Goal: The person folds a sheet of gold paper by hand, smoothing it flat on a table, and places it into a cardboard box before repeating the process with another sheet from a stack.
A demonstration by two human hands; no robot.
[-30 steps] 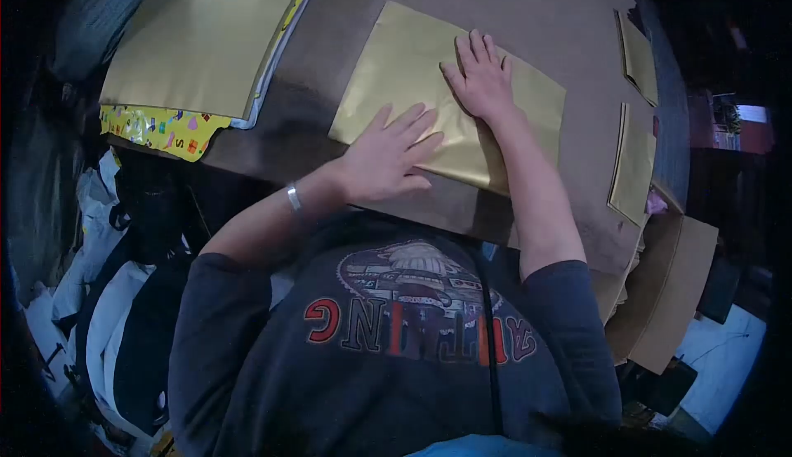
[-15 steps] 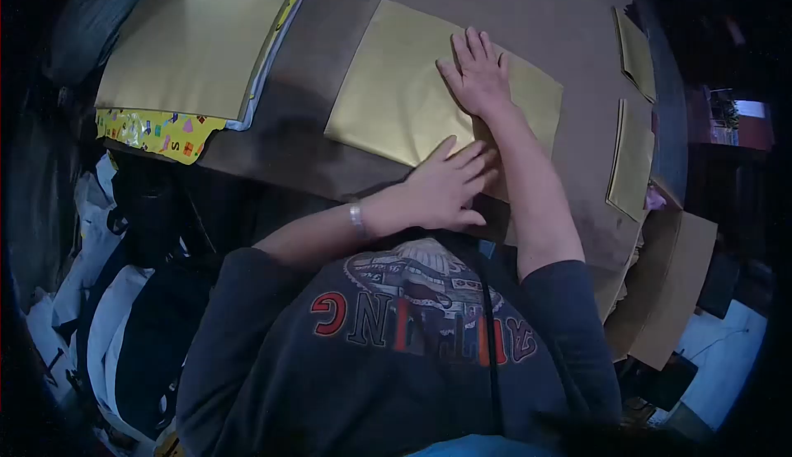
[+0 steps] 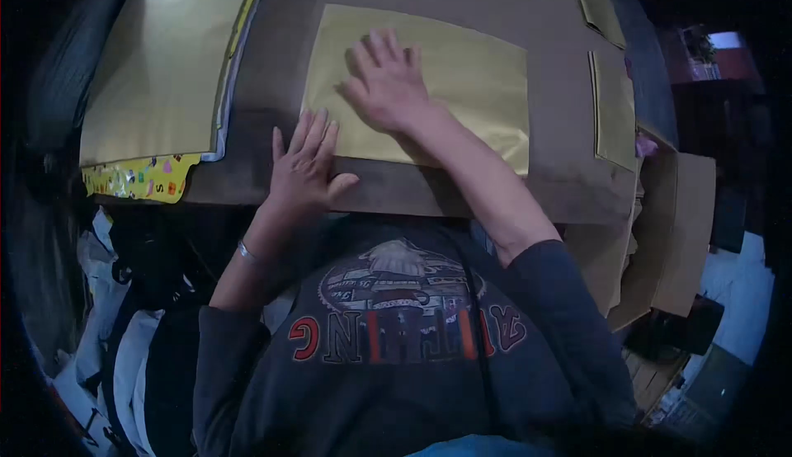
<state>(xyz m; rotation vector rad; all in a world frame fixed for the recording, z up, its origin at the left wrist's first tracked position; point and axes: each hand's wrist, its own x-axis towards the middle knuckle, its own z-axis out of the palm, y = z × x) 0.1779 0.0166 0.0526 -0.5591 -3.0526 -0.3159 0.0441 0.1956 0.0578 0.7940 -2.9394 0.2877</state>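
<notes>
A gold paper sheet (image 3: 474, 86), folded or flat, lies on the brown table before me. My right hand (image 3: 388, 82) rests palm down on its left half, fingers spread and slightly blurred. At the sheet's near left corner, my left hand (image 3: 304, 158) lies with its fingers stretched forward, the fingertips touching or just beside the edge. A bracelet circles the left wrist. Neither hand grasps anything. The sheet's near right corner looks slightly creased.
To the left lies a stack of large gold sheets (image 3: 165, 61) over yellow printed wrapping (image 3: 140, 178). Two folded gold pieces (image 3: 612, 110) lie along the table's right side. An open cardboard box (image 3: 685, 234) stands beyond the right edge.
My left hand has moved left from the sheet's near edge to its left corner. My right hand has shifted left across the sheet. The sheet now appears squarer to the table's edge.
</notes>
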